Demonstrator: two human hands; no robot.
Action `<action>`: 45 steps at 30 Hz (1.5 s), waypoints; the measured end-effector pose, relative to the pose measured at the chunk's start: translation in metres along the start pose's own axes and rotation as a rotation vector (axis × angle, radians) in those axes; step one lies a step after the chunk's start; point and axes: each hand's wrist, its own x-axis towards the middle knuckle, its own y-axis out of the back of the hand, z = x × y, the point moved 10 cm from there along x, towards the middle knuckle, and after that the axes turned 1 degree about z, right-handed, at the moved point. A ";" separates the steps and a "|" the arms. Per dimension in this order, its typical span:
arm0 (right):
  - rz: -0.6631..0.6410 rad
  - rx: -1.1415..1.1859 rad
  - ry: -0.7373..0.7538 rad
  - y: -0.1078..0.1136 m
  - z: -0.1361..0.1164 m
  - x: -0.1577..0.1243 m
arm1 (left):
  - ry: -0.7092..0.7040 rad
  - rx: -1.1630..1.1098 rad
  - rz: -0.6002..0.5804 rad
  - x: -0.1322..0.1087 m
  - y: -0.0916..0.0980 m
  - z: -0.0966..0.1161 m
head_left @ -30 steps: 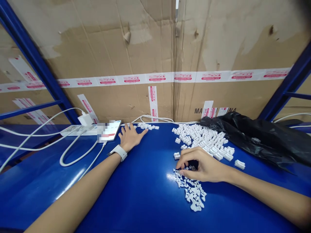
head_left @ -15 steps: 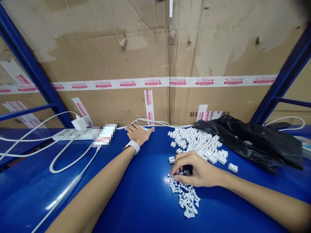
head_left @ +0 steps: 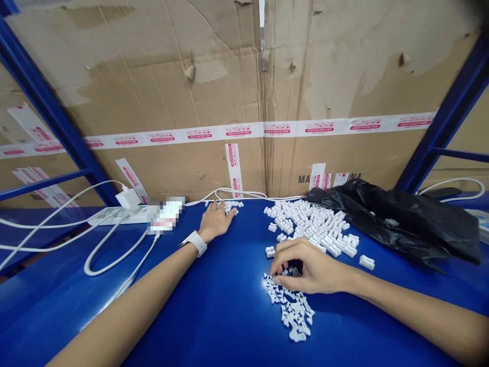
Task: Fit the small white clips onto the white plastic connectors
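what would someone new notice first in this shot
The bright blue tabletop stands out first, with two heaps of small white plastic pieces on it: a dense heap towards the back and a looser heap nearer the person. The right hand is curled over the top of the looser heap, while the open left hand lies flat further left. A crumpled black plastic bag sits far right, against a taped cardboard wall.
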 end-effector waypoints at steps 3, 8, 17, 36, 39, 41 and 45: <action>-0.006 -0.010 -0.002 -0.001 0.000 -0.001 | -0.135 -0.017 -0.058 -0.019 -0.002 0.006; -0.014 -0.010 -0.007 -0.002 -0.001 0.000 | -0.372 -0.094 -0.142 -0.073 0.002 0.024; -0.008 -0.006 0.000 0.000 -0.002 0.002 | -0.467 -0.050 0.039 -0.120 0.033 0.034; 0.002 0.014 0.012 0.000 0.002 0.000 | -0.517 -0.095 -0.235 -0.019 -0.001 0.035; 0.001 0.022 0.010 0.000 0.003 0.000 | -0.595 -0.170 -0.274 -0.042 0.009 0.038; -0.001 0.023 0.010 0.000 0.002 0.001 | -0.614 -0.224 -0.281 -0.060 0.017 0.037; 0.011 0.039 0.010 0.001 0.002 0.001 | -0.639 -0.280 -0.299 -0.101 0.029 0.035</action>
